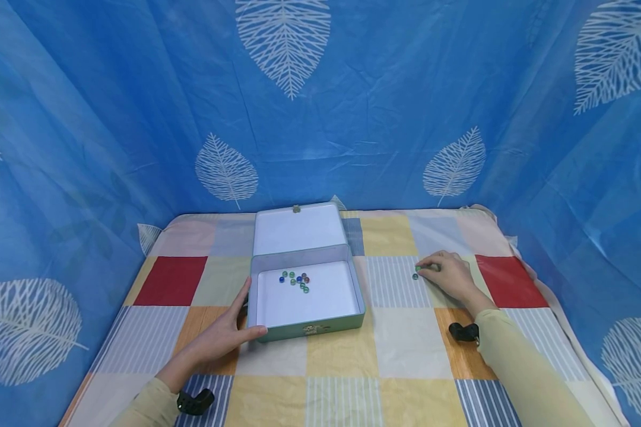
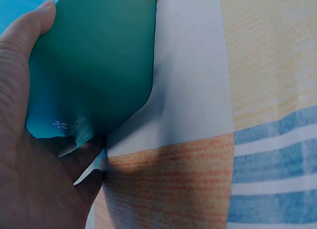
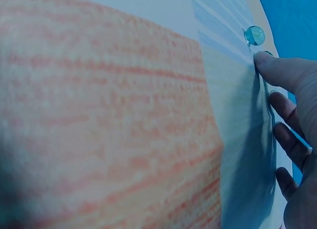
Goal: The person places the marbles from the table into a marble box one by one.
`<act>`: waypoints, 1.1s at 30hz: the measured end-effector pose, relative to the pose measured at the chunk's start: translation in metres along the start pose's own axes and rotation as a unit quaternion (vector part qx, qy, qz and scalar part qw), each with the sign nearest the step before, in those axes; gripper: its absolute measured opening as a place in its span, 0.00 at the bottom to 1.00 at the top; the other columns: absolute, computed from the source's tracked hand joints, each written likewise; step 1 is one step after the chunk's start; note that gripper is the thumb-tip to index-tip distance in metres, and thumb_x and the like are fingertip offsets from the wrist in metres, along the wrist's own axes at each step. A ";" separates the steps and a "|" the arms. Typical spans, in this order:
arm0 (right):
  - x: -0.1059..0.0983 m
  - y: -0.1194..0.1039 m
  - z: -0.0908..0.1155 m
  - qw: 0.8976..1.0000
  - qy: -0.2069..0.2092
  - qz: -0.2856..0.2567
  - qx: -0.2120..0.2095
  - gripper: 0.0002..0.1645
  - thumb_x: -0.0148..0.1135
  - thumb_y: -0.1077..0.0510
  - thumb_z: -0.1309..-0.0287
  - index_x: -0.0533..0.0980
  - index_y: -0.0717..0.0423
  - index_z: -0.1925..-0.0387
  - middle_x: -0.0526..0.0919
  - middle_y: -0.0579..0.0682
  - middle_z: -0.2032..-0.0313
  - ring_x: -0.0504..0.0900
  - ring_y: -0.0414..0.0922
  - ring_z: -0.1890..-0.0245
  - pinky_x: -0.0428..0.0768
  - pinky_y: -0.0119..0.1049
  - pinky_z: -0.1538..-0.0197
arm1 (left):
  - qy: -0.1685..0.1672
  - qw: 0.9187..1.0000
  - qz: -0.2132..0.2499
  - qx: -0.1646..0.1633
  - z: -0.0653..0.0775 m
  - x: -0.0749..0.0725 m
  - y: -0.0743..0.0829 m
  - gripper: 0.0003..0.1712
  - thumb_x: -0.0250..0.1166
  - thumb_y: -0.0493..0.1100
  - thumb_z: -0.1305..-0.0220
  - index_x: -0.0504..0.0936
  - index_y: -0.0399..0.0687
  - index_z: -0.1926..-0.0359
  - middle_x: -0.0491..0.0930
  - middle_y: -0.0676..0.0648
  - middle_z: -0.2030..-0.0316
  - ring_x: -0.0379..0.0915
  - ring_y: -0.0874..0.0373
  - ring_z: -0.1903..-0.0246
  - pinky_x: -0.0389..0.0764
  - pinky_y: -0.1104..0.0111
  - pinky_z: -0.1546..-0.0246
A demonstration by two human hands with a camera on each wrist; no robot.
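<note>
A green tin box (image 1: 320,329) with a white inside stands on the cloth, its hinged lid (image 1: 299,228) tipped back. Several glass marbles (image 1: 292,282), green, blue and one reddish, lie in its back left part. My left hand (image 1: 221,335) rests spread at the box's front left corner, thumb at the front rim and fingers along the left side. Over on the right, my right hand (image 1: 448,276) pinches a green marble (image 1: 418,268) between thumb and forefinger. Another marble (image 3: 255,35) lies on the cloth beside the thumb tip. The forefinger is hidden in the right wrist view.
A patchwork-patterned cloth (image 1: 342,397) covers the table. Blue curtains (image 1: 352,136) with white leaf prints hang behind it and along both sides. Each wrist wears a black strap device, such as the right one (image 1: 463,332).
</note>
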State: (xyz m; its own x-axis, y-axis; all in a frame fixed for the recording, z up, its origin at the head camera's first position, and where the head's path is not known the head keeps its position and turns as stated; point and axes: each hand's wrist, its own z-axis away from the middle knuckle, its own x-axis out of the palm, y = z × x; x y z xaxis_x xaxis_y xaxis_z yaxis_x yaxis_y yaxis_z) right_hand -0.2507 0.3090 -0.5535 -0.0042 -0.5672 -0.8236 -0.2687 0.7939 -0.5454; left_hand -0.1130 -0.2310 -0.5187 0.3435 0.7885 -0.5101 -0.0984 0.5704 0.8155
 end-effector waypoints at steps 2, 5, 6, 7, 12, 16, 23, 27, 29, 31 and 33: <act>0.000 -0.001 0.000 1.000 0.002 0.002 0.001 0.09 0.71 0.54 0.36 0.88 0.46 0.54 0.83 0.52 0.52 0.72 0.57 0.49 0.61 0.65 0.44 | 0.000 1.000 0.000 0.000 0.000 0.000 0.000 0.65 0.71 0.62 0.37 0.27 0.82 0.21 0.34 0.44 0.18 0.34 0.40 0.21 0.46 0.35 0.29; 0.000 -0.003 0.001 1.000 0.003 0.005 0.002 0.10 0.71 0.54 0.36 0.88 0.47 0.54 0.83 0.53 0.52 0.72 0.57 0.49 0.61 0.65 0.45 | 0.000 1.000 -0.001 -0.001 0.000 0.001 0.000 0.65 0.71 0.63 0.37 0.27 0.83 0.21 0.34 0.44 0.18 0.34 0.40 0.21 0.45 0.35 0.28; -0.001 -0.003 0.001 1.000 0.004 0.006 0.002 0.10 0.71 0.53 0.36 0.88 0.47 0.54 0.83 0.53 0.52 0.72 0.57 0.49 0.61 0.64 0.45 | 0.000 1.000 0.000 -0.001 0.000 0.001 0.000 0.65 0.71 0.63 0.37 0.27 0.83 0.21 0.34 0.44 0.18 0.34 0.40 0.21 0.45 0.35 0.28; -0.001 -0.004 0.001 1.000 0.004 0.006 0.003 0.10 0.71 0.54 0.36 0.88 0.47 0.54 0.83 0.54 0.51 0.72 0.57 0.49 0.61 0.64 0.45 | 0.000 1.000 -0.001 -0.001 0.000 0.001 -0.001 0.65 0.71 0.63 0.37 0.27 0.83 0.21 0.34 0.44 0.19 0.35 0.40 0.21 0.45 0.35 0.28; -0.001 -0.005 0.001 1.000 0.003 0.008 0.010 0.11 0.71 0.53 0.36 0.88 0.48 0.53 0.83 0.54 0.50 0.72 0.57 0.48 0.61 0.64 0.44 | 0.000 1.000 -0.001 -0.001 0.001 0.001 0.000 0.64 0.70 0.62 0.37 0.27 0.82 0.21 0.34 0.43 0.19 0.35 0.39 0.21 0.45 0.36 0.28; -0.003 -0.005 -0.001 1.000 -0.008 0.004 0.024 0.12 0.69 0.52 0.34 0.87 0.49 0.52 0.82 0.56 0.50 0.73 0.57 0.48 0.63 0.63 0.44 | 0.000 1.000 -0.003 0.000 0.001 0.001 -0.001 0.64 0.70 0.63 0.37 0.27 0.82 0.21 0.34 0.43 0.19 0.35 0.39 0.21 0.45 0.36 0.28; -0.013 -0.012 -0.005 0.999 -0.011 -0.023 0.043 0.14 0.65 0.52 0.30 0.85 0.53 0.49 0.80 0.58 0.48 0.74 0.58 0.45 0.71 0.62 0.41 | 0.001 1.000 -0.008 0.001 0.001 0.002 0.000 0.65 0.70 0.62 0.36 0.27 0.80 0.20 0.35 0.43 0.19 0.36 0.39 0.22 0.46 0.36 0.28; -0.017 -0.025 -0.009 0.999 0.002 -0.032 0.026 0.13 0.65 0.51 0.30 0.85 0.53 0.51 0.80 0.57 0.48 0.74 0.58 0.43 0.71 0.61 0.40 | 0.001 1.000 -0.009 0.000 0.001 0.002 0.001 0.65 0.70 0.62 0.36 0.27 0.79 0.20 0.35 0.43 0.19 0.36 0.39 0.22 0.46 0.35 0.29; -0.018 -0.035 -0.012 0.999 0.004 -0.036 0.015 0.13 0.66 0.51 0.30 0.85 0.53 0.51 0.81 0.56 0.48 0.74 0.58 0.43 0.70 0.62 0.39 | 0.001 1.000 -0.010 0.001 0.001 0.002 0.001 0.65 0.70 0.62 0.36 0.27 0.78 0.20 0.35 0.43 0.19 0.36 0.39 0.22 0.47 0.35 0.29; -0.017 -0.045 -0.014 0.999 0.003 -0.044 0.005 0.12 0.66 0.51 0.31 0.85 0.52 0.51 0.81 0.55 0.48 0.73 0.58 0.41 0.69 0.62 0.38 | 0.003 1.000 -0.013 0.001 0.001 0.002 0.001 0.65 0.70 0.61 0.36 0.27 0.78 0.20 0.35 0.43 0.19 0.37 0.39 0.22 0.47 0.34 0.29; -0.015 -0.056 -0.016 0.999 -0.001 -0.048 -0.006 0.12 0.66 0.51 0.31 0.85 0.50 0.51 0.81 0.54 0.47 0.72 0.58 0.41 0.67 0.63 0.37 | 0.003 1.000 -0.013 0.001 0.001 0.002 0.001 0.65 0.70 0.62 0.36 0.27 0.78 0.20 0.35 0.43 0.19 0.36 0.39 0.22 0.47 0.34 0.29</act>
State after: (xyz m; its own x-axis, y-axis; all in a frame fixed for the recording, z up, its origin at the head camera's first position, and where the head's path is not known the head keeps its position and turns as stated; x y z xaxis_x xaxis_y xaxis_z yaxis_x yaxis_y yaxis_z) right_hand -0.2513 0.2691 -0.5081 0.0246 -0.6399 -0.7680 -0.2790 0.7334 -0.6200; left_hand -0.1111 -0.2290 -0.5185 0.3412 0.7745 -0.5328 -0.0873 0.5904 0.8024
